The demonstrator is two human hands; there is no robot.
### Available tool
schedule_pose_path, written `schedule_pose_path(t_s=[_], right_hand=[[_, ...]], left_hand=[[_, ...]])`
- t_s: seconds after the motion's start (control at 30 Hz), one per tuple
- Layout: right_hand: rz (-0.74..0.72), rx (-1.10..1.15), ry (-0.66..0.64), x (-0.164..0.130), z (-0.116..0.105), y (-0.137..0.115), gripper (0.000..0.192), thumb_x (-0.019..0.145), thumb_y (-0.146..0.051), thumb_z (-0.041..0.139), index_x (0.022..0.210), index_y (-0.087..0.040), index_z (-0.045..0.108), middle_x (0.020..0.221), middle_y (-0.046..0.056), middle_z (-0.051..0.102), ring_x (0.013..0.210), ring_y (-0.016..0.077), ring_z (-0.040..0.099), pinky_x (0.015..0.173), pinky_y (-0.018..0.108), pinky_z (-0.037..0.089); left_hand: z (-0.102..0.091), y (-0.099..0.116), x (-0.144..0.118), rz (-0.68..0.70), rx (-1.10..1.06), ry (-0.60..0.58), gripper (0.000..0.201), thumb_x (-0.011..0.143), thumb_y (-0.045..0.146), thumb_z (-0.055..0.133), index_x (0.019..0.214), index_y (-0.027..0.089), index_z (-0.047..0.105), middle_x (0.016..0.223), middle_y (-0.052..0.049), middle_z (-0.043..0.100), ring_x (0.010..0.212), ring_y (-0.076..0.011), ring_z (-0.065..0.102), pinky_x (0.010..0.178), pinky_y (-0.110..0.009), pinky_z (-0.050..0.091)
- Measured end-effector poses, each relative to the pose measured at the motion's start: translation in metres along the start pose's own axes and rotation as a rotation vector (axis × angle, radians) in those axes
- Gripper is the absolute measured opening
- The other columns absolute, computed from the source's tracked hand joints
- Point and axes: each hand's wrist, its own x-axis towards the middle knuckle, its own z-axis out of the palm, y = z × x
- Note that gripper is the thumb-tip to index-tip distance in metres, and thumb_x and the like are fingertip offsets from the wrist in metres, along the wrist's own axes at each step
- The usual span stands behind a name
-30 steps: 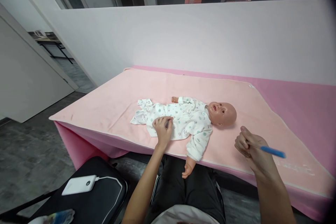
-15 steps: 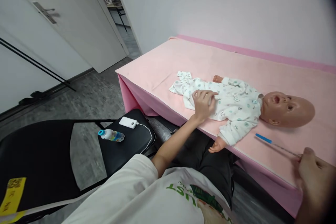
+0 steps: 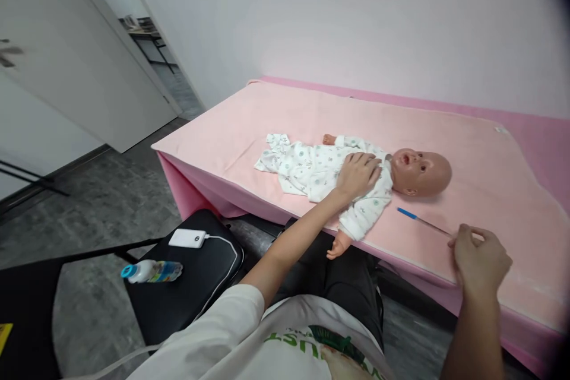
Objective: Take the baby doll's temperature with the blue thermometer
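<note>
The left hand [image 3: 358,175] has slid up from the doll's [image 3: 356,175] belly and lies flat, fingers spread, on its chest; the right hand [image 3: 478,255] pinches a blue-tipped thermometer [image 3: 423,222] near the bed's [image 3: 267,113] front edge.

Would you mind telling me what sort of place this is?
Probably an infant-care training room: a baby doll in a printed romper lies on a pink padded table, and the right hand holds a thin blue-tipped stick.
</note>
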Motion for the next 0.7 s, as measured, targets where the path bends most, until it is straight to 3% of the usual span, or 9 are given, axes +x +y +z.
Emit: schedule_pose_path(t_s=[0.1, 0.17, 0.23, 0.33, 0.4, 0.5, 0.7], right_hand=[[0.060, 0.028, 0.087, -0.009, -0.004, -0.037, 0.016, 0.077, -0.034, 0.050, 0.079, -0.024, 0.063, 0.061, 0.010, 0.062, 0.061, 0.0253, 0.058, 0.065, 0.040, 0.040], [0.015, 0.176, 0.049, -0.015, 0.001, -0.068, 0.023, 0.077, -0.036, 0.051, 0.087, -0.021, 0.064, 0.063, 0.007, 0.062, 0.059, 0.0216, 0.059, 0.063, 0.035, 0.043], [-0.143, 0.315, -0.003, -0.019, 0.015, -0.101, 0.026, 0.076, -0.029, 0.047, 0.094, -0.018, 0.063, 0.075, 0.007, 0.065, 0.062, 0.0191, 0.060, 0.062, 0.031, 0.045], [-0.478, 0.391, -0.039, -0.022, 0.046, -0.144, 0.030, 0.072, -0.018, 0.045, 0.096, -0.016, 0.063, 0.094, 0.009, 0.066, 0.085, 0.0210, 0.061, 0.076, 0.032, 0.047], [-0.599, 0.429, -0.106, -0.022, 0.067, -0.163, 0.035, 0.071, -0.012, 0.042, 0.099, -0.016, 0.062, 0.103, 0.009, 0.065, 0.096, 0.0210, 0.059, 0.085, 0.033, 0.045], [-0.601, 0.465, -0.167, -0.023, 0.089, -0.173, 0.035, 0.073, -0.009, 0.038, 0.097, -0.017, 0.062, 0.098, 0.008, 0.066, 0.092, 0.0198, 0.060, 0.084, 0.032, 0.046], [-0.555, 0.538, -0.087, -0.028, 0.100, -0.163, 0.029, 0.086, -0.018, 0.037, 0.101, -0.018, 0.062, 0.099, 0.007, 0.067, 0.093, 0.0186, 0.061, 0.084, 0.031, 0.047]], left_hand=[[0.001, -0.002, -0.006, 0.021, -0.055, 0.036, 0.025, 0.091, 0.029, 0.041, 0.101, 0.019, 0.062, 0.106, -0.005, 0.062, 0.102, -0.0184, 0.051, 0.091, -0.035, 0.034], [0.000, -0.002, -0.011, 0.027, -0.085, 0.066, 0.024, 0.091, 0.028, 0.042, 0.100, 0.020, 0.062, 0.104, -0.005, 0.062, 0.100, -0.0180, 0.051, 0.090, -0.035, 0.034], [-0.002, -0.002, -0.015, 0.027, -0.109, 0.094, 0.022, 0.090, 0.025, 0.042, 0.098, 0.020, 0.062, 0.103, -0.004, 0.063, 0.098, -0.0176, 0.051, 0.089, -0.035, 0.034], [-0.002, -0.003, -0.020, 0.022, -0.146, 0.127, 0.020, 0.090, 0.023, 0.043, 0.095, 0.021, 0.062, 0.099, -0.004, 0.064, 0.095, -0.0173, 0.052, 0.087, -0.034, 0.035], [-0.001, -0.005, -0.022, 0.003, -0.165, 0.149, 0.019, 0.090, 0.023, 0.043, 0.095, 0.021, 0.061, 0.097, -0.004, 0.064, 0.093, -0.0172, 0.053, 0.085, -0.034, 0.036], [0.001, -0.007, -0.024, -0.057, -0.186, 0.193, 0.019, 0.090, 0.022, 0.043, 0.097, 0.020, 0.061, 0.094, -0.004, 0.065, 0.089, -0.0166, 0.054, 0.085, -0.034, 0.036], [0.002, -0.006, -0.024, -0.098, -0.226, 0.256, 0.016, 0.089, 0.023, 0.048, 0.096, 0.021, 0.062, 0.087, -0.002, 0.067, 0.084, -0.0158, 0.056, 0.084, -0.034, 0.036]])
